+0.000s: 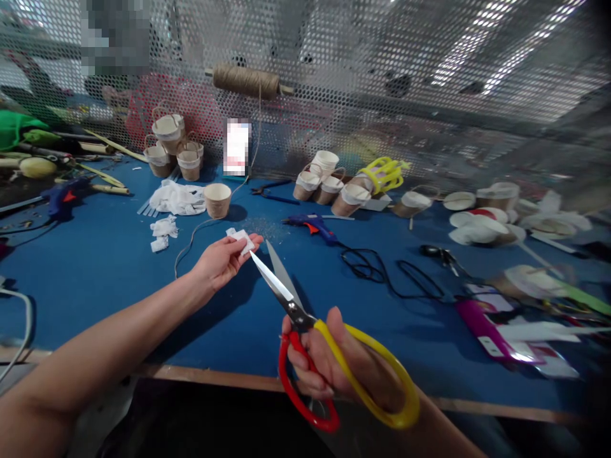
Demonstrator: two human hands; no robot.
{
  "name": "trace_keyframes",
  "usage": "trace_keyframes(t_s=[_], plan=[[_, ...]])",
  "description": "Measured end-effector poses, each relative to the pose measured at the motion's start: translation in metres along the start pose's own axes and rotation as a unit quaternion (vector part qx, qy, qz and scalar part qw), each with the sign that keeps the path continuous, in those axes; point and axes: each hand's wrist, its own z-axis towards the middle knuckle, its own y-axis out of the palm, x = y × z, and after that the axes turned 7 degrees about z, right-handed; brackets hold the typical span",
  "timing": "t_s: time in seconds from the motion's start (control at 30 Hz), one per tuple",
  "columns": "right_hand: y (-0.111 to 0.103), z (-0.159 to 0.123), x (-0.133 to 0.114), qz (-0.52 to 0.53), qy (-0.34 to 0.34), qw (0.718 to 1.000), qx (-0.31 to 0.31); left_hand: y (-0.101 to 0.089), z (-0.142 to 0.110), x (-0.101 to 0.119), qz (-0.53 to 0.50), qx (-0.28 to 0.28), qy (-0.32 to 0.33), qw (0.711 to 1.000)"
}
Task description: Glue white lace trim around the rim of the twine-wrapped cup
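Note:
My left hand (221,261) reaches out over the blue table (109,267) and pinches a small white scrap of fabric (241,238) between thumb and fingers. My right hand (329,362) grips a pair of scissors (305,318) by its red and yellow handles. The blades are spread apart, and their tips sit right at the edge of the white scrap. Both hands hover above the table's near half.
Small twine-wrapped cups (217,199) stand in clusters at back left (169,149) and back centre (324,178). A blue glue gun (310,226) with a black cord (382,270) lies mid-table. White scraps (174,197), a twine spool (245,81) on the mesh wall, and clutter at right (501,318).

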Motion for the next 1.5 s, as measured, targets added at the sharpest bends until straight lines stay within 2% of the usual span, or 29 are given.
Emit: trace_keyframes(t_s=[0.2,0.63,0.93,1.3,1.5], plan=[[-0.006,0.006,0.001,0.036,0.021,0.999,-0.012,0.001,-0.002,-0.001,0.004,0.002,0.008,1.0],[-0.005,0.009,0.002,0.054,0.014,0.998,-0.022,0.001,-0.007,-0.005,0.02,-0.01,0.036,0.999],[-0.001,0.013,0.003,0.073,0.019,0.997,-0.002,-0.001,-0.01,-0.014,0.033,-0.02,0.06,0.997],[0.008,0.02,0.006,0.077,0.022,0.996,0.028,-0.003,-0.015,-0.024,0.045,-0.045,0.047,0.997],[0.011,0.019,0.009,0.071,0.0,0.997,0.04,-0.005,-0.015,-0.025,0.069,-0.05,0.036,0.996]])
